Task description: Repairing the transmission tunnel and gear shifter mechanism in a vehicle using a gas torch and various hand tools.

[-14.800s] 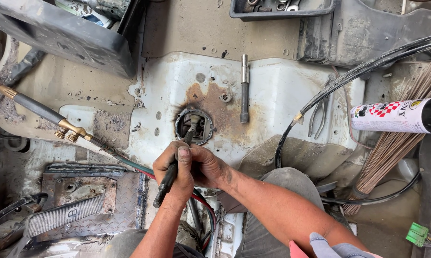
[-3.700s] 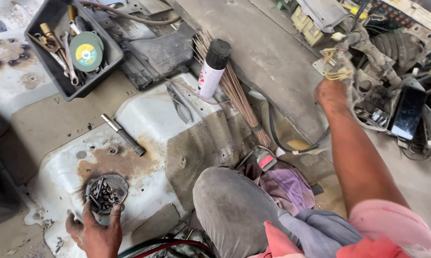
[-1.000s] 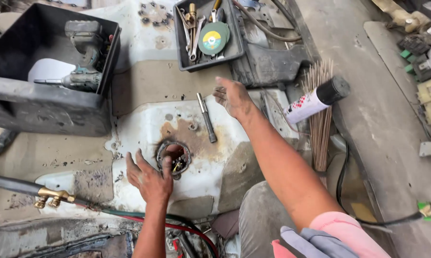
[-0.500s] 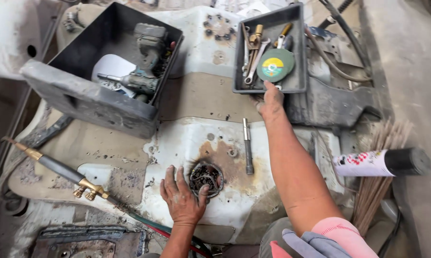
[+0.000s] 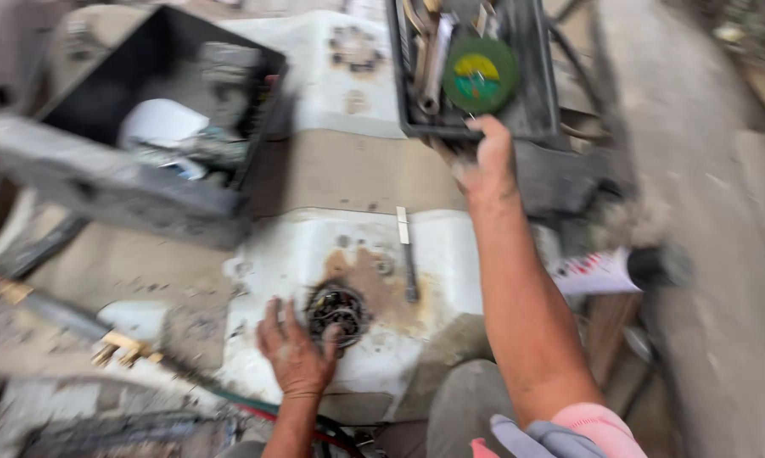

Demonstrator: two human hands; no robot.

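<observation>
A person's left hand (image 5: 296,352) lies flat and spread, fingers wide, on a worn white metal panel (image 5: 331,246), its fingertips touching the near-left rim of a round rusty opening (image 5: 338,307) packed with dark parts. The hand holds nothing. Just right of the opening, a slim metal rod (image 5: 408,254) lies on the panel, pointing away from the person. Left of the opening, a brass-fitted hose (image 5: 85,326) runs across the grimy surface, blurred by camera motion. Well right of the opening, a white spray can (image 5: 611,270) with a dark cap lies on its side. Farther from the opening, the right arm stretches out, and the right hand (image 5: 484,161) meets the near edge of a black tool tray (image 5: 535,93); its fingers curl at the rim, though blur hides whether they grip anything. Inside the tray, beyond the hand, sit a green and yellow disc (image 5: 481,74) and several metal tools. Far left of the opening, a large open black box (image 5: 128,195) holds a white object and dark tools.
</observation>
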